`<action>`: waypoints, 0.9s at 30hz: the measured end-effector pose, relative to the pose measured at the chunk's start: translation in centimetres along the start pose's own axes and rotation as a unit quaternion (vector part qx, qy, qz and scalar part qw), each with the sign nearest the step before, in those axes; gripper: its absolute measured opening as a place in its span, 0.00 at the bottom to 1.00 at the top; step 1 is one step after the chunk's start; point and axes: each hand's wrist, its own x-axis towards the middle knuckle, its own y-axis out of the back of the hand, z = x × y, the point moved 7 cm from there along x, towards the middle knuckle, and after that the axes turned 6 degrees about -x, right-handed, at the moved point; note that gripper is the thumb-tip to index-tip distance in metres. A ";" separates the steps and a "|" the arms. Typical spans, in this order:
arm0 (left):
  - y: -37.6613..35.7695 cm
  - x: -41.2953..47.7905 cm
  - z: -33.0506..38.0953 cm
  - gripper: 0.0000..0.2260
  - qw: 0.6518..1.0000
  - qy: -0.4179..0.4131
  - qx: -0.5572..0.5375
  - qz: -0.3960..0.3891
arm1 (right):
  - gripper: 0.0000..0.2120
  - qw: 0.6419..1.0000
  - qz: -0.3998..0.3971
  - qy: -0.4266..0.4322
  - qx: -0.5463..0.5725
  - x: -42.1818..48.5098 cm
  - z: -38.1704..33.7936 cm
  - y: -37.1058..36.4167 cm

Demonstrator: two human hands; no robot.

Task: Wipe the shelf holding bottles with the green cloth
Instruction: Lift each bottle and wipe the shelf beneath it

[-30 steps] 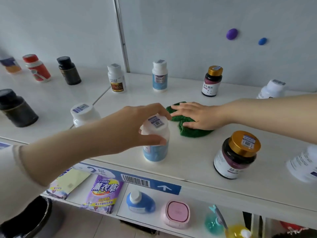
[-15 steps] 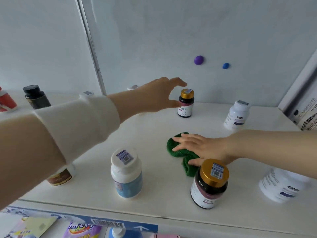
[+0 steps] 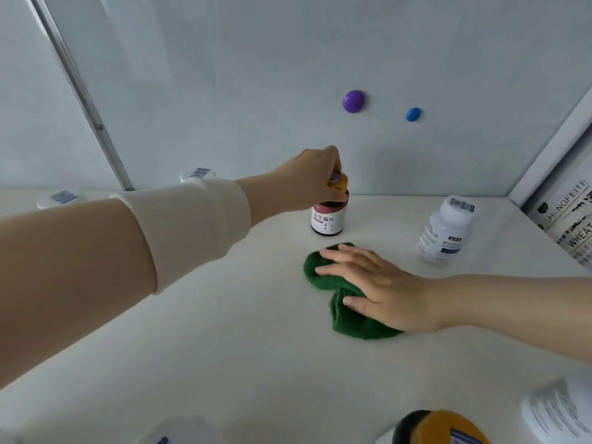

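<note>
Two hands divide the work here. The right hand point(image 3: 384, 293) lies flat on the crumpled green terry cloth point(image 3: 354, 326), its fingers point(image 3: 346, 251) straight and slightly apart. They press the fabric onto the white shelf point(image 3: 224, 331) so that a broad patch meets the board, a hold suited to wiping rather than carrying. The left hand point(image 3: 315, 177), reaching out of a cream sleeve point(image 3: 192, 225), has its fingers curled down over the gold screw cap of the small dark bottle with a white label point(image 3: 328, 219), clamped on it from above. That bottle stands upright near the back wall, just beyond the cloth and not touching it. The top grip looks meant for lifting the bottle straight up, probably because the cloth's path leads to the spot it occupies. A white plastic bottle with a blue-grey label point(image 3: 445, 232) stands to the right of the cloth, apart from it, and will likely need moving too. Another gold-capped bottle point(image 3: 442, 427) and a blurred white container point(image 3: 557, 411) sit at the near edge. Whether the bare middle of the shelf is already wiped cannot be told.
</note>
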 end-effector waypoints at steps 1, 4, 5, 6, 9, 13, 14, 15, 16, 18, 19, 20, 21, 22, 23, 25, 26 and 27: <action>0.7 0.2 0.0 0.18 1.000 0.000 -0.012 0.015 | 0.23 1.000 0.021 -0.018 0.005 1.0 0.7 0.4; 4.2 0.1 0.5 0.18 0.996 -0.009 -0.027 0.081 | 0.23 0.994 0.065 -0.089 0.018 4.0 3.4 1.6; 5.5 -0.2 0.8 0.18 0.995 -0.015 -0.023 0.098 | 0.23 0.990 0.081 -0.115 0.017 5.0 4.3 2.2; 6.6 -0.5 1.0 0.19 0.993 -0.020 -0.018 0.111 | 0.23 0.986 0.097 -0.138 0.013 6.0 5.1 2.8; 8.7 -1.7 1.1 0.19 0.991 -0.025 -0.012 0.133 | 0.22 0.973 0.135 -0.189 0.003 8.6 7.0 4.3; 9.2 -3.0 0.5 0.19 0.990 -0.015 0.006 0.137 | 0.22 0.964 0.153 -0.216 -0.011 9.8 7.5 4.9; 9.1 -3.2 0.4 0.19 0.991 -0.010 0.007 0.134 | 0.22 0.967 0.149 -0.206 -0.015 9.6 7.1 4.8; 9.1 -3.3 0.2 0.20 0.991 -0.005 0.007 0.131 | 0.22 0.972 0.140 -0.187 -0.022 9.2 6.5 4.5; 9.0 -3.4 0.1 0.20 0.992 -0.002 0.005 0.129 | 0.22 0.980 0.123 -0.152 -0.032 8.4 5.5 3.7; 8.9 -3.5 -0.1 0.19 0.992 0.000 0.000 0.124 | 0.22 0.990 0.122 -0.018 -0.062 5.2 2.5 1.9; 8.9 -3.5 -0.1 0.19 0.993 -0.002 -0.002 0.122 | 0.21 0.987 0.127 0.066 -0.070 3.0 0.7 1.0; 8.9 -3.6 -0.2 0.19 0.993 -0.004 -0.003 0.120 | 0.20 0.982 0.109 0.138 -0.073 0.8 -1.0 0.2; 8.9 -3.6 -0.2 0.19 0.993 -0.004 -0.004 0.119 | 0.20 0.978 0.075 0.181 -0.067 -1.1 -1.8 -0.6; 8.9 -3.6 -0.3 0.19 0.993 -0.002 -0.007 0.118 | 0.20 0.977 0.040 0.201 -0.055 -2.3 -2.0 -1.0; 9.0 -3.6 -0.4 0.19 0.993 0.000 -0.009 0.118 | 0.20 0.976 0.019 0.210 -0.045 -2.8 -1.7 -1.1; 9.2 -3.7 -0.7 0.19 0.992 0.003 -0.008 0.124 | 0.21 0.976 0.053 0.207 -0.049 -1.3 -0.9 -0.2; 9.4 -3.7 -0.9 0.19 0.992 0.004 -0.009 0.127 | 0.22 0.980 0.088 0.171 -0.047 0.5 -0.1 0.6; 9.6 -3.8 -1.0 0.19 0.991 0.007 -0.008 0.132 | 0.21 0.988 0.113 0.103 -0.037 2.8 1.2 1.6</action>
